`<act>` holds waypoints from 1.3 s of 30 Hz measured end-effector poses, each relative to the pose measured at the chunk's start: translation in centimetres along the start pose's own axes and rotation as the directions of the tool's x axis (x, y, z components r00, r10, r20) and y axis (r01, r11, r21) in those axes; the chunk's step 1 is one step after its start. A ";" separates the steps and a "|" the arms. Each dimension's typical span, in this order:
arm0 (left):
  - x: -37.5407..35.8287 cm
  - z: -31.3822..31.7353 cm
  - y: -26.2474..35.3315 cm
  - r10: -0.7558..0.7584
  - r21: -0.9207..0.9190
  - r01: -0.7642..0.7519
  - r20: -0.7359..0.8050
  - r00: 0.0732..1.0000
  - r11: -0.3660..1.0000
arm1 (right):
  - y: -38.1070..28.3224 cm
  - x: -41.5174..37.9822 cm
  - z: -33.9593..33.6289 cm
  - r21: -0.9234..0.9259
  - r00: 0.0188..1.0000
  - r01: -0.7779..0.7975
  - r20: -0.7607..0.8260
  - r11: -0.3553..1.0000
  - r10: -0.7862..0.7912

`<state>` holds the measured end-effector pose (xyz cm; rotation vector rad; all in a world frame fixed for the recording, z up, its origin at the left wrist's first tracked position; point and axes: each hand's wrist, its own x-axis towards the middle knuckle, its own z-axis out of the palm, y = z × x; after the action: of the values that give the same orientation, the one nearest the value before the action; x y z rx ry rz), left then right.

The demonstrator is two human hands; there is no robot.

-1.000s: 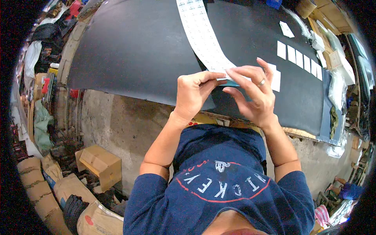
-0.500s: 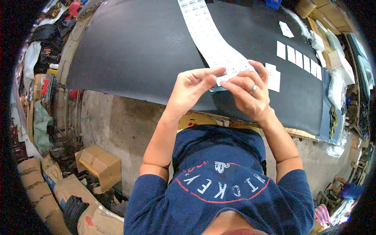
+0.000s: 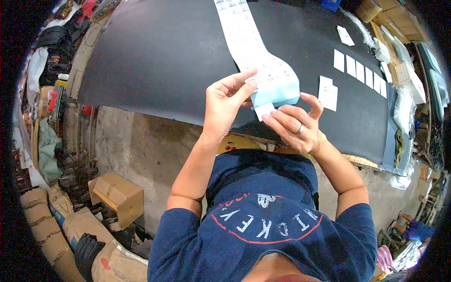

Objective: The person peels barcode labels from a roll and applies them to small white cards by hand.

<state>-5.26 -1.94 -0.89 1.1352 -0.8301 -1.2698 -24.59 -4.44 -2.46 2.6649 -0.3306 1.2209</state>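
A long strip of white barcode labels (image 3: 244,35) runs down the black table to my hands. Its near end curls over, showing the light blue backing (image 3: 278,95). My left hand (image 3: 221,105) pinches the strip's left edge between thumb and fingers. From the folded end sticks out a small white label (image 3: 264,112), partly off the backing. My right hand (image 3: 298,128) grips the lower right corner of that label between thumb and fingertips, with its index finger raised beside the blue curl. A ring is on one right finger.
To the right on the black table (image 3: 155,51) lie overlapping white cards (image 3: 328,93), a row of several white cards (image 3: 351,65) and a farther card (image 3: 345,35). A tape roll (image 3: 368,9) stands at the back right. A cardboard box (image 3: 117,199) sits low on the left.
The strip's end has curled over, exposing blue backing and a protruding white label. My right hand has moved slightly down with it; my left hand has shifted a little downward along the strip.
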 end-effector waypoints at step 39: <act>6.2 5.1 2.7 0.365 0.705 -0.685 0.598 0.713 0.184 | 28.4 -8.0 -5.3 0.265 0.164 -0.964 0.643 -0.017 0.748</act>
<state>-8.36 -9.18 2.42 1.2509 -2.1500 -0.2361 -41.39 -29.20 -2.86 3.1686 -2.5413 1.1672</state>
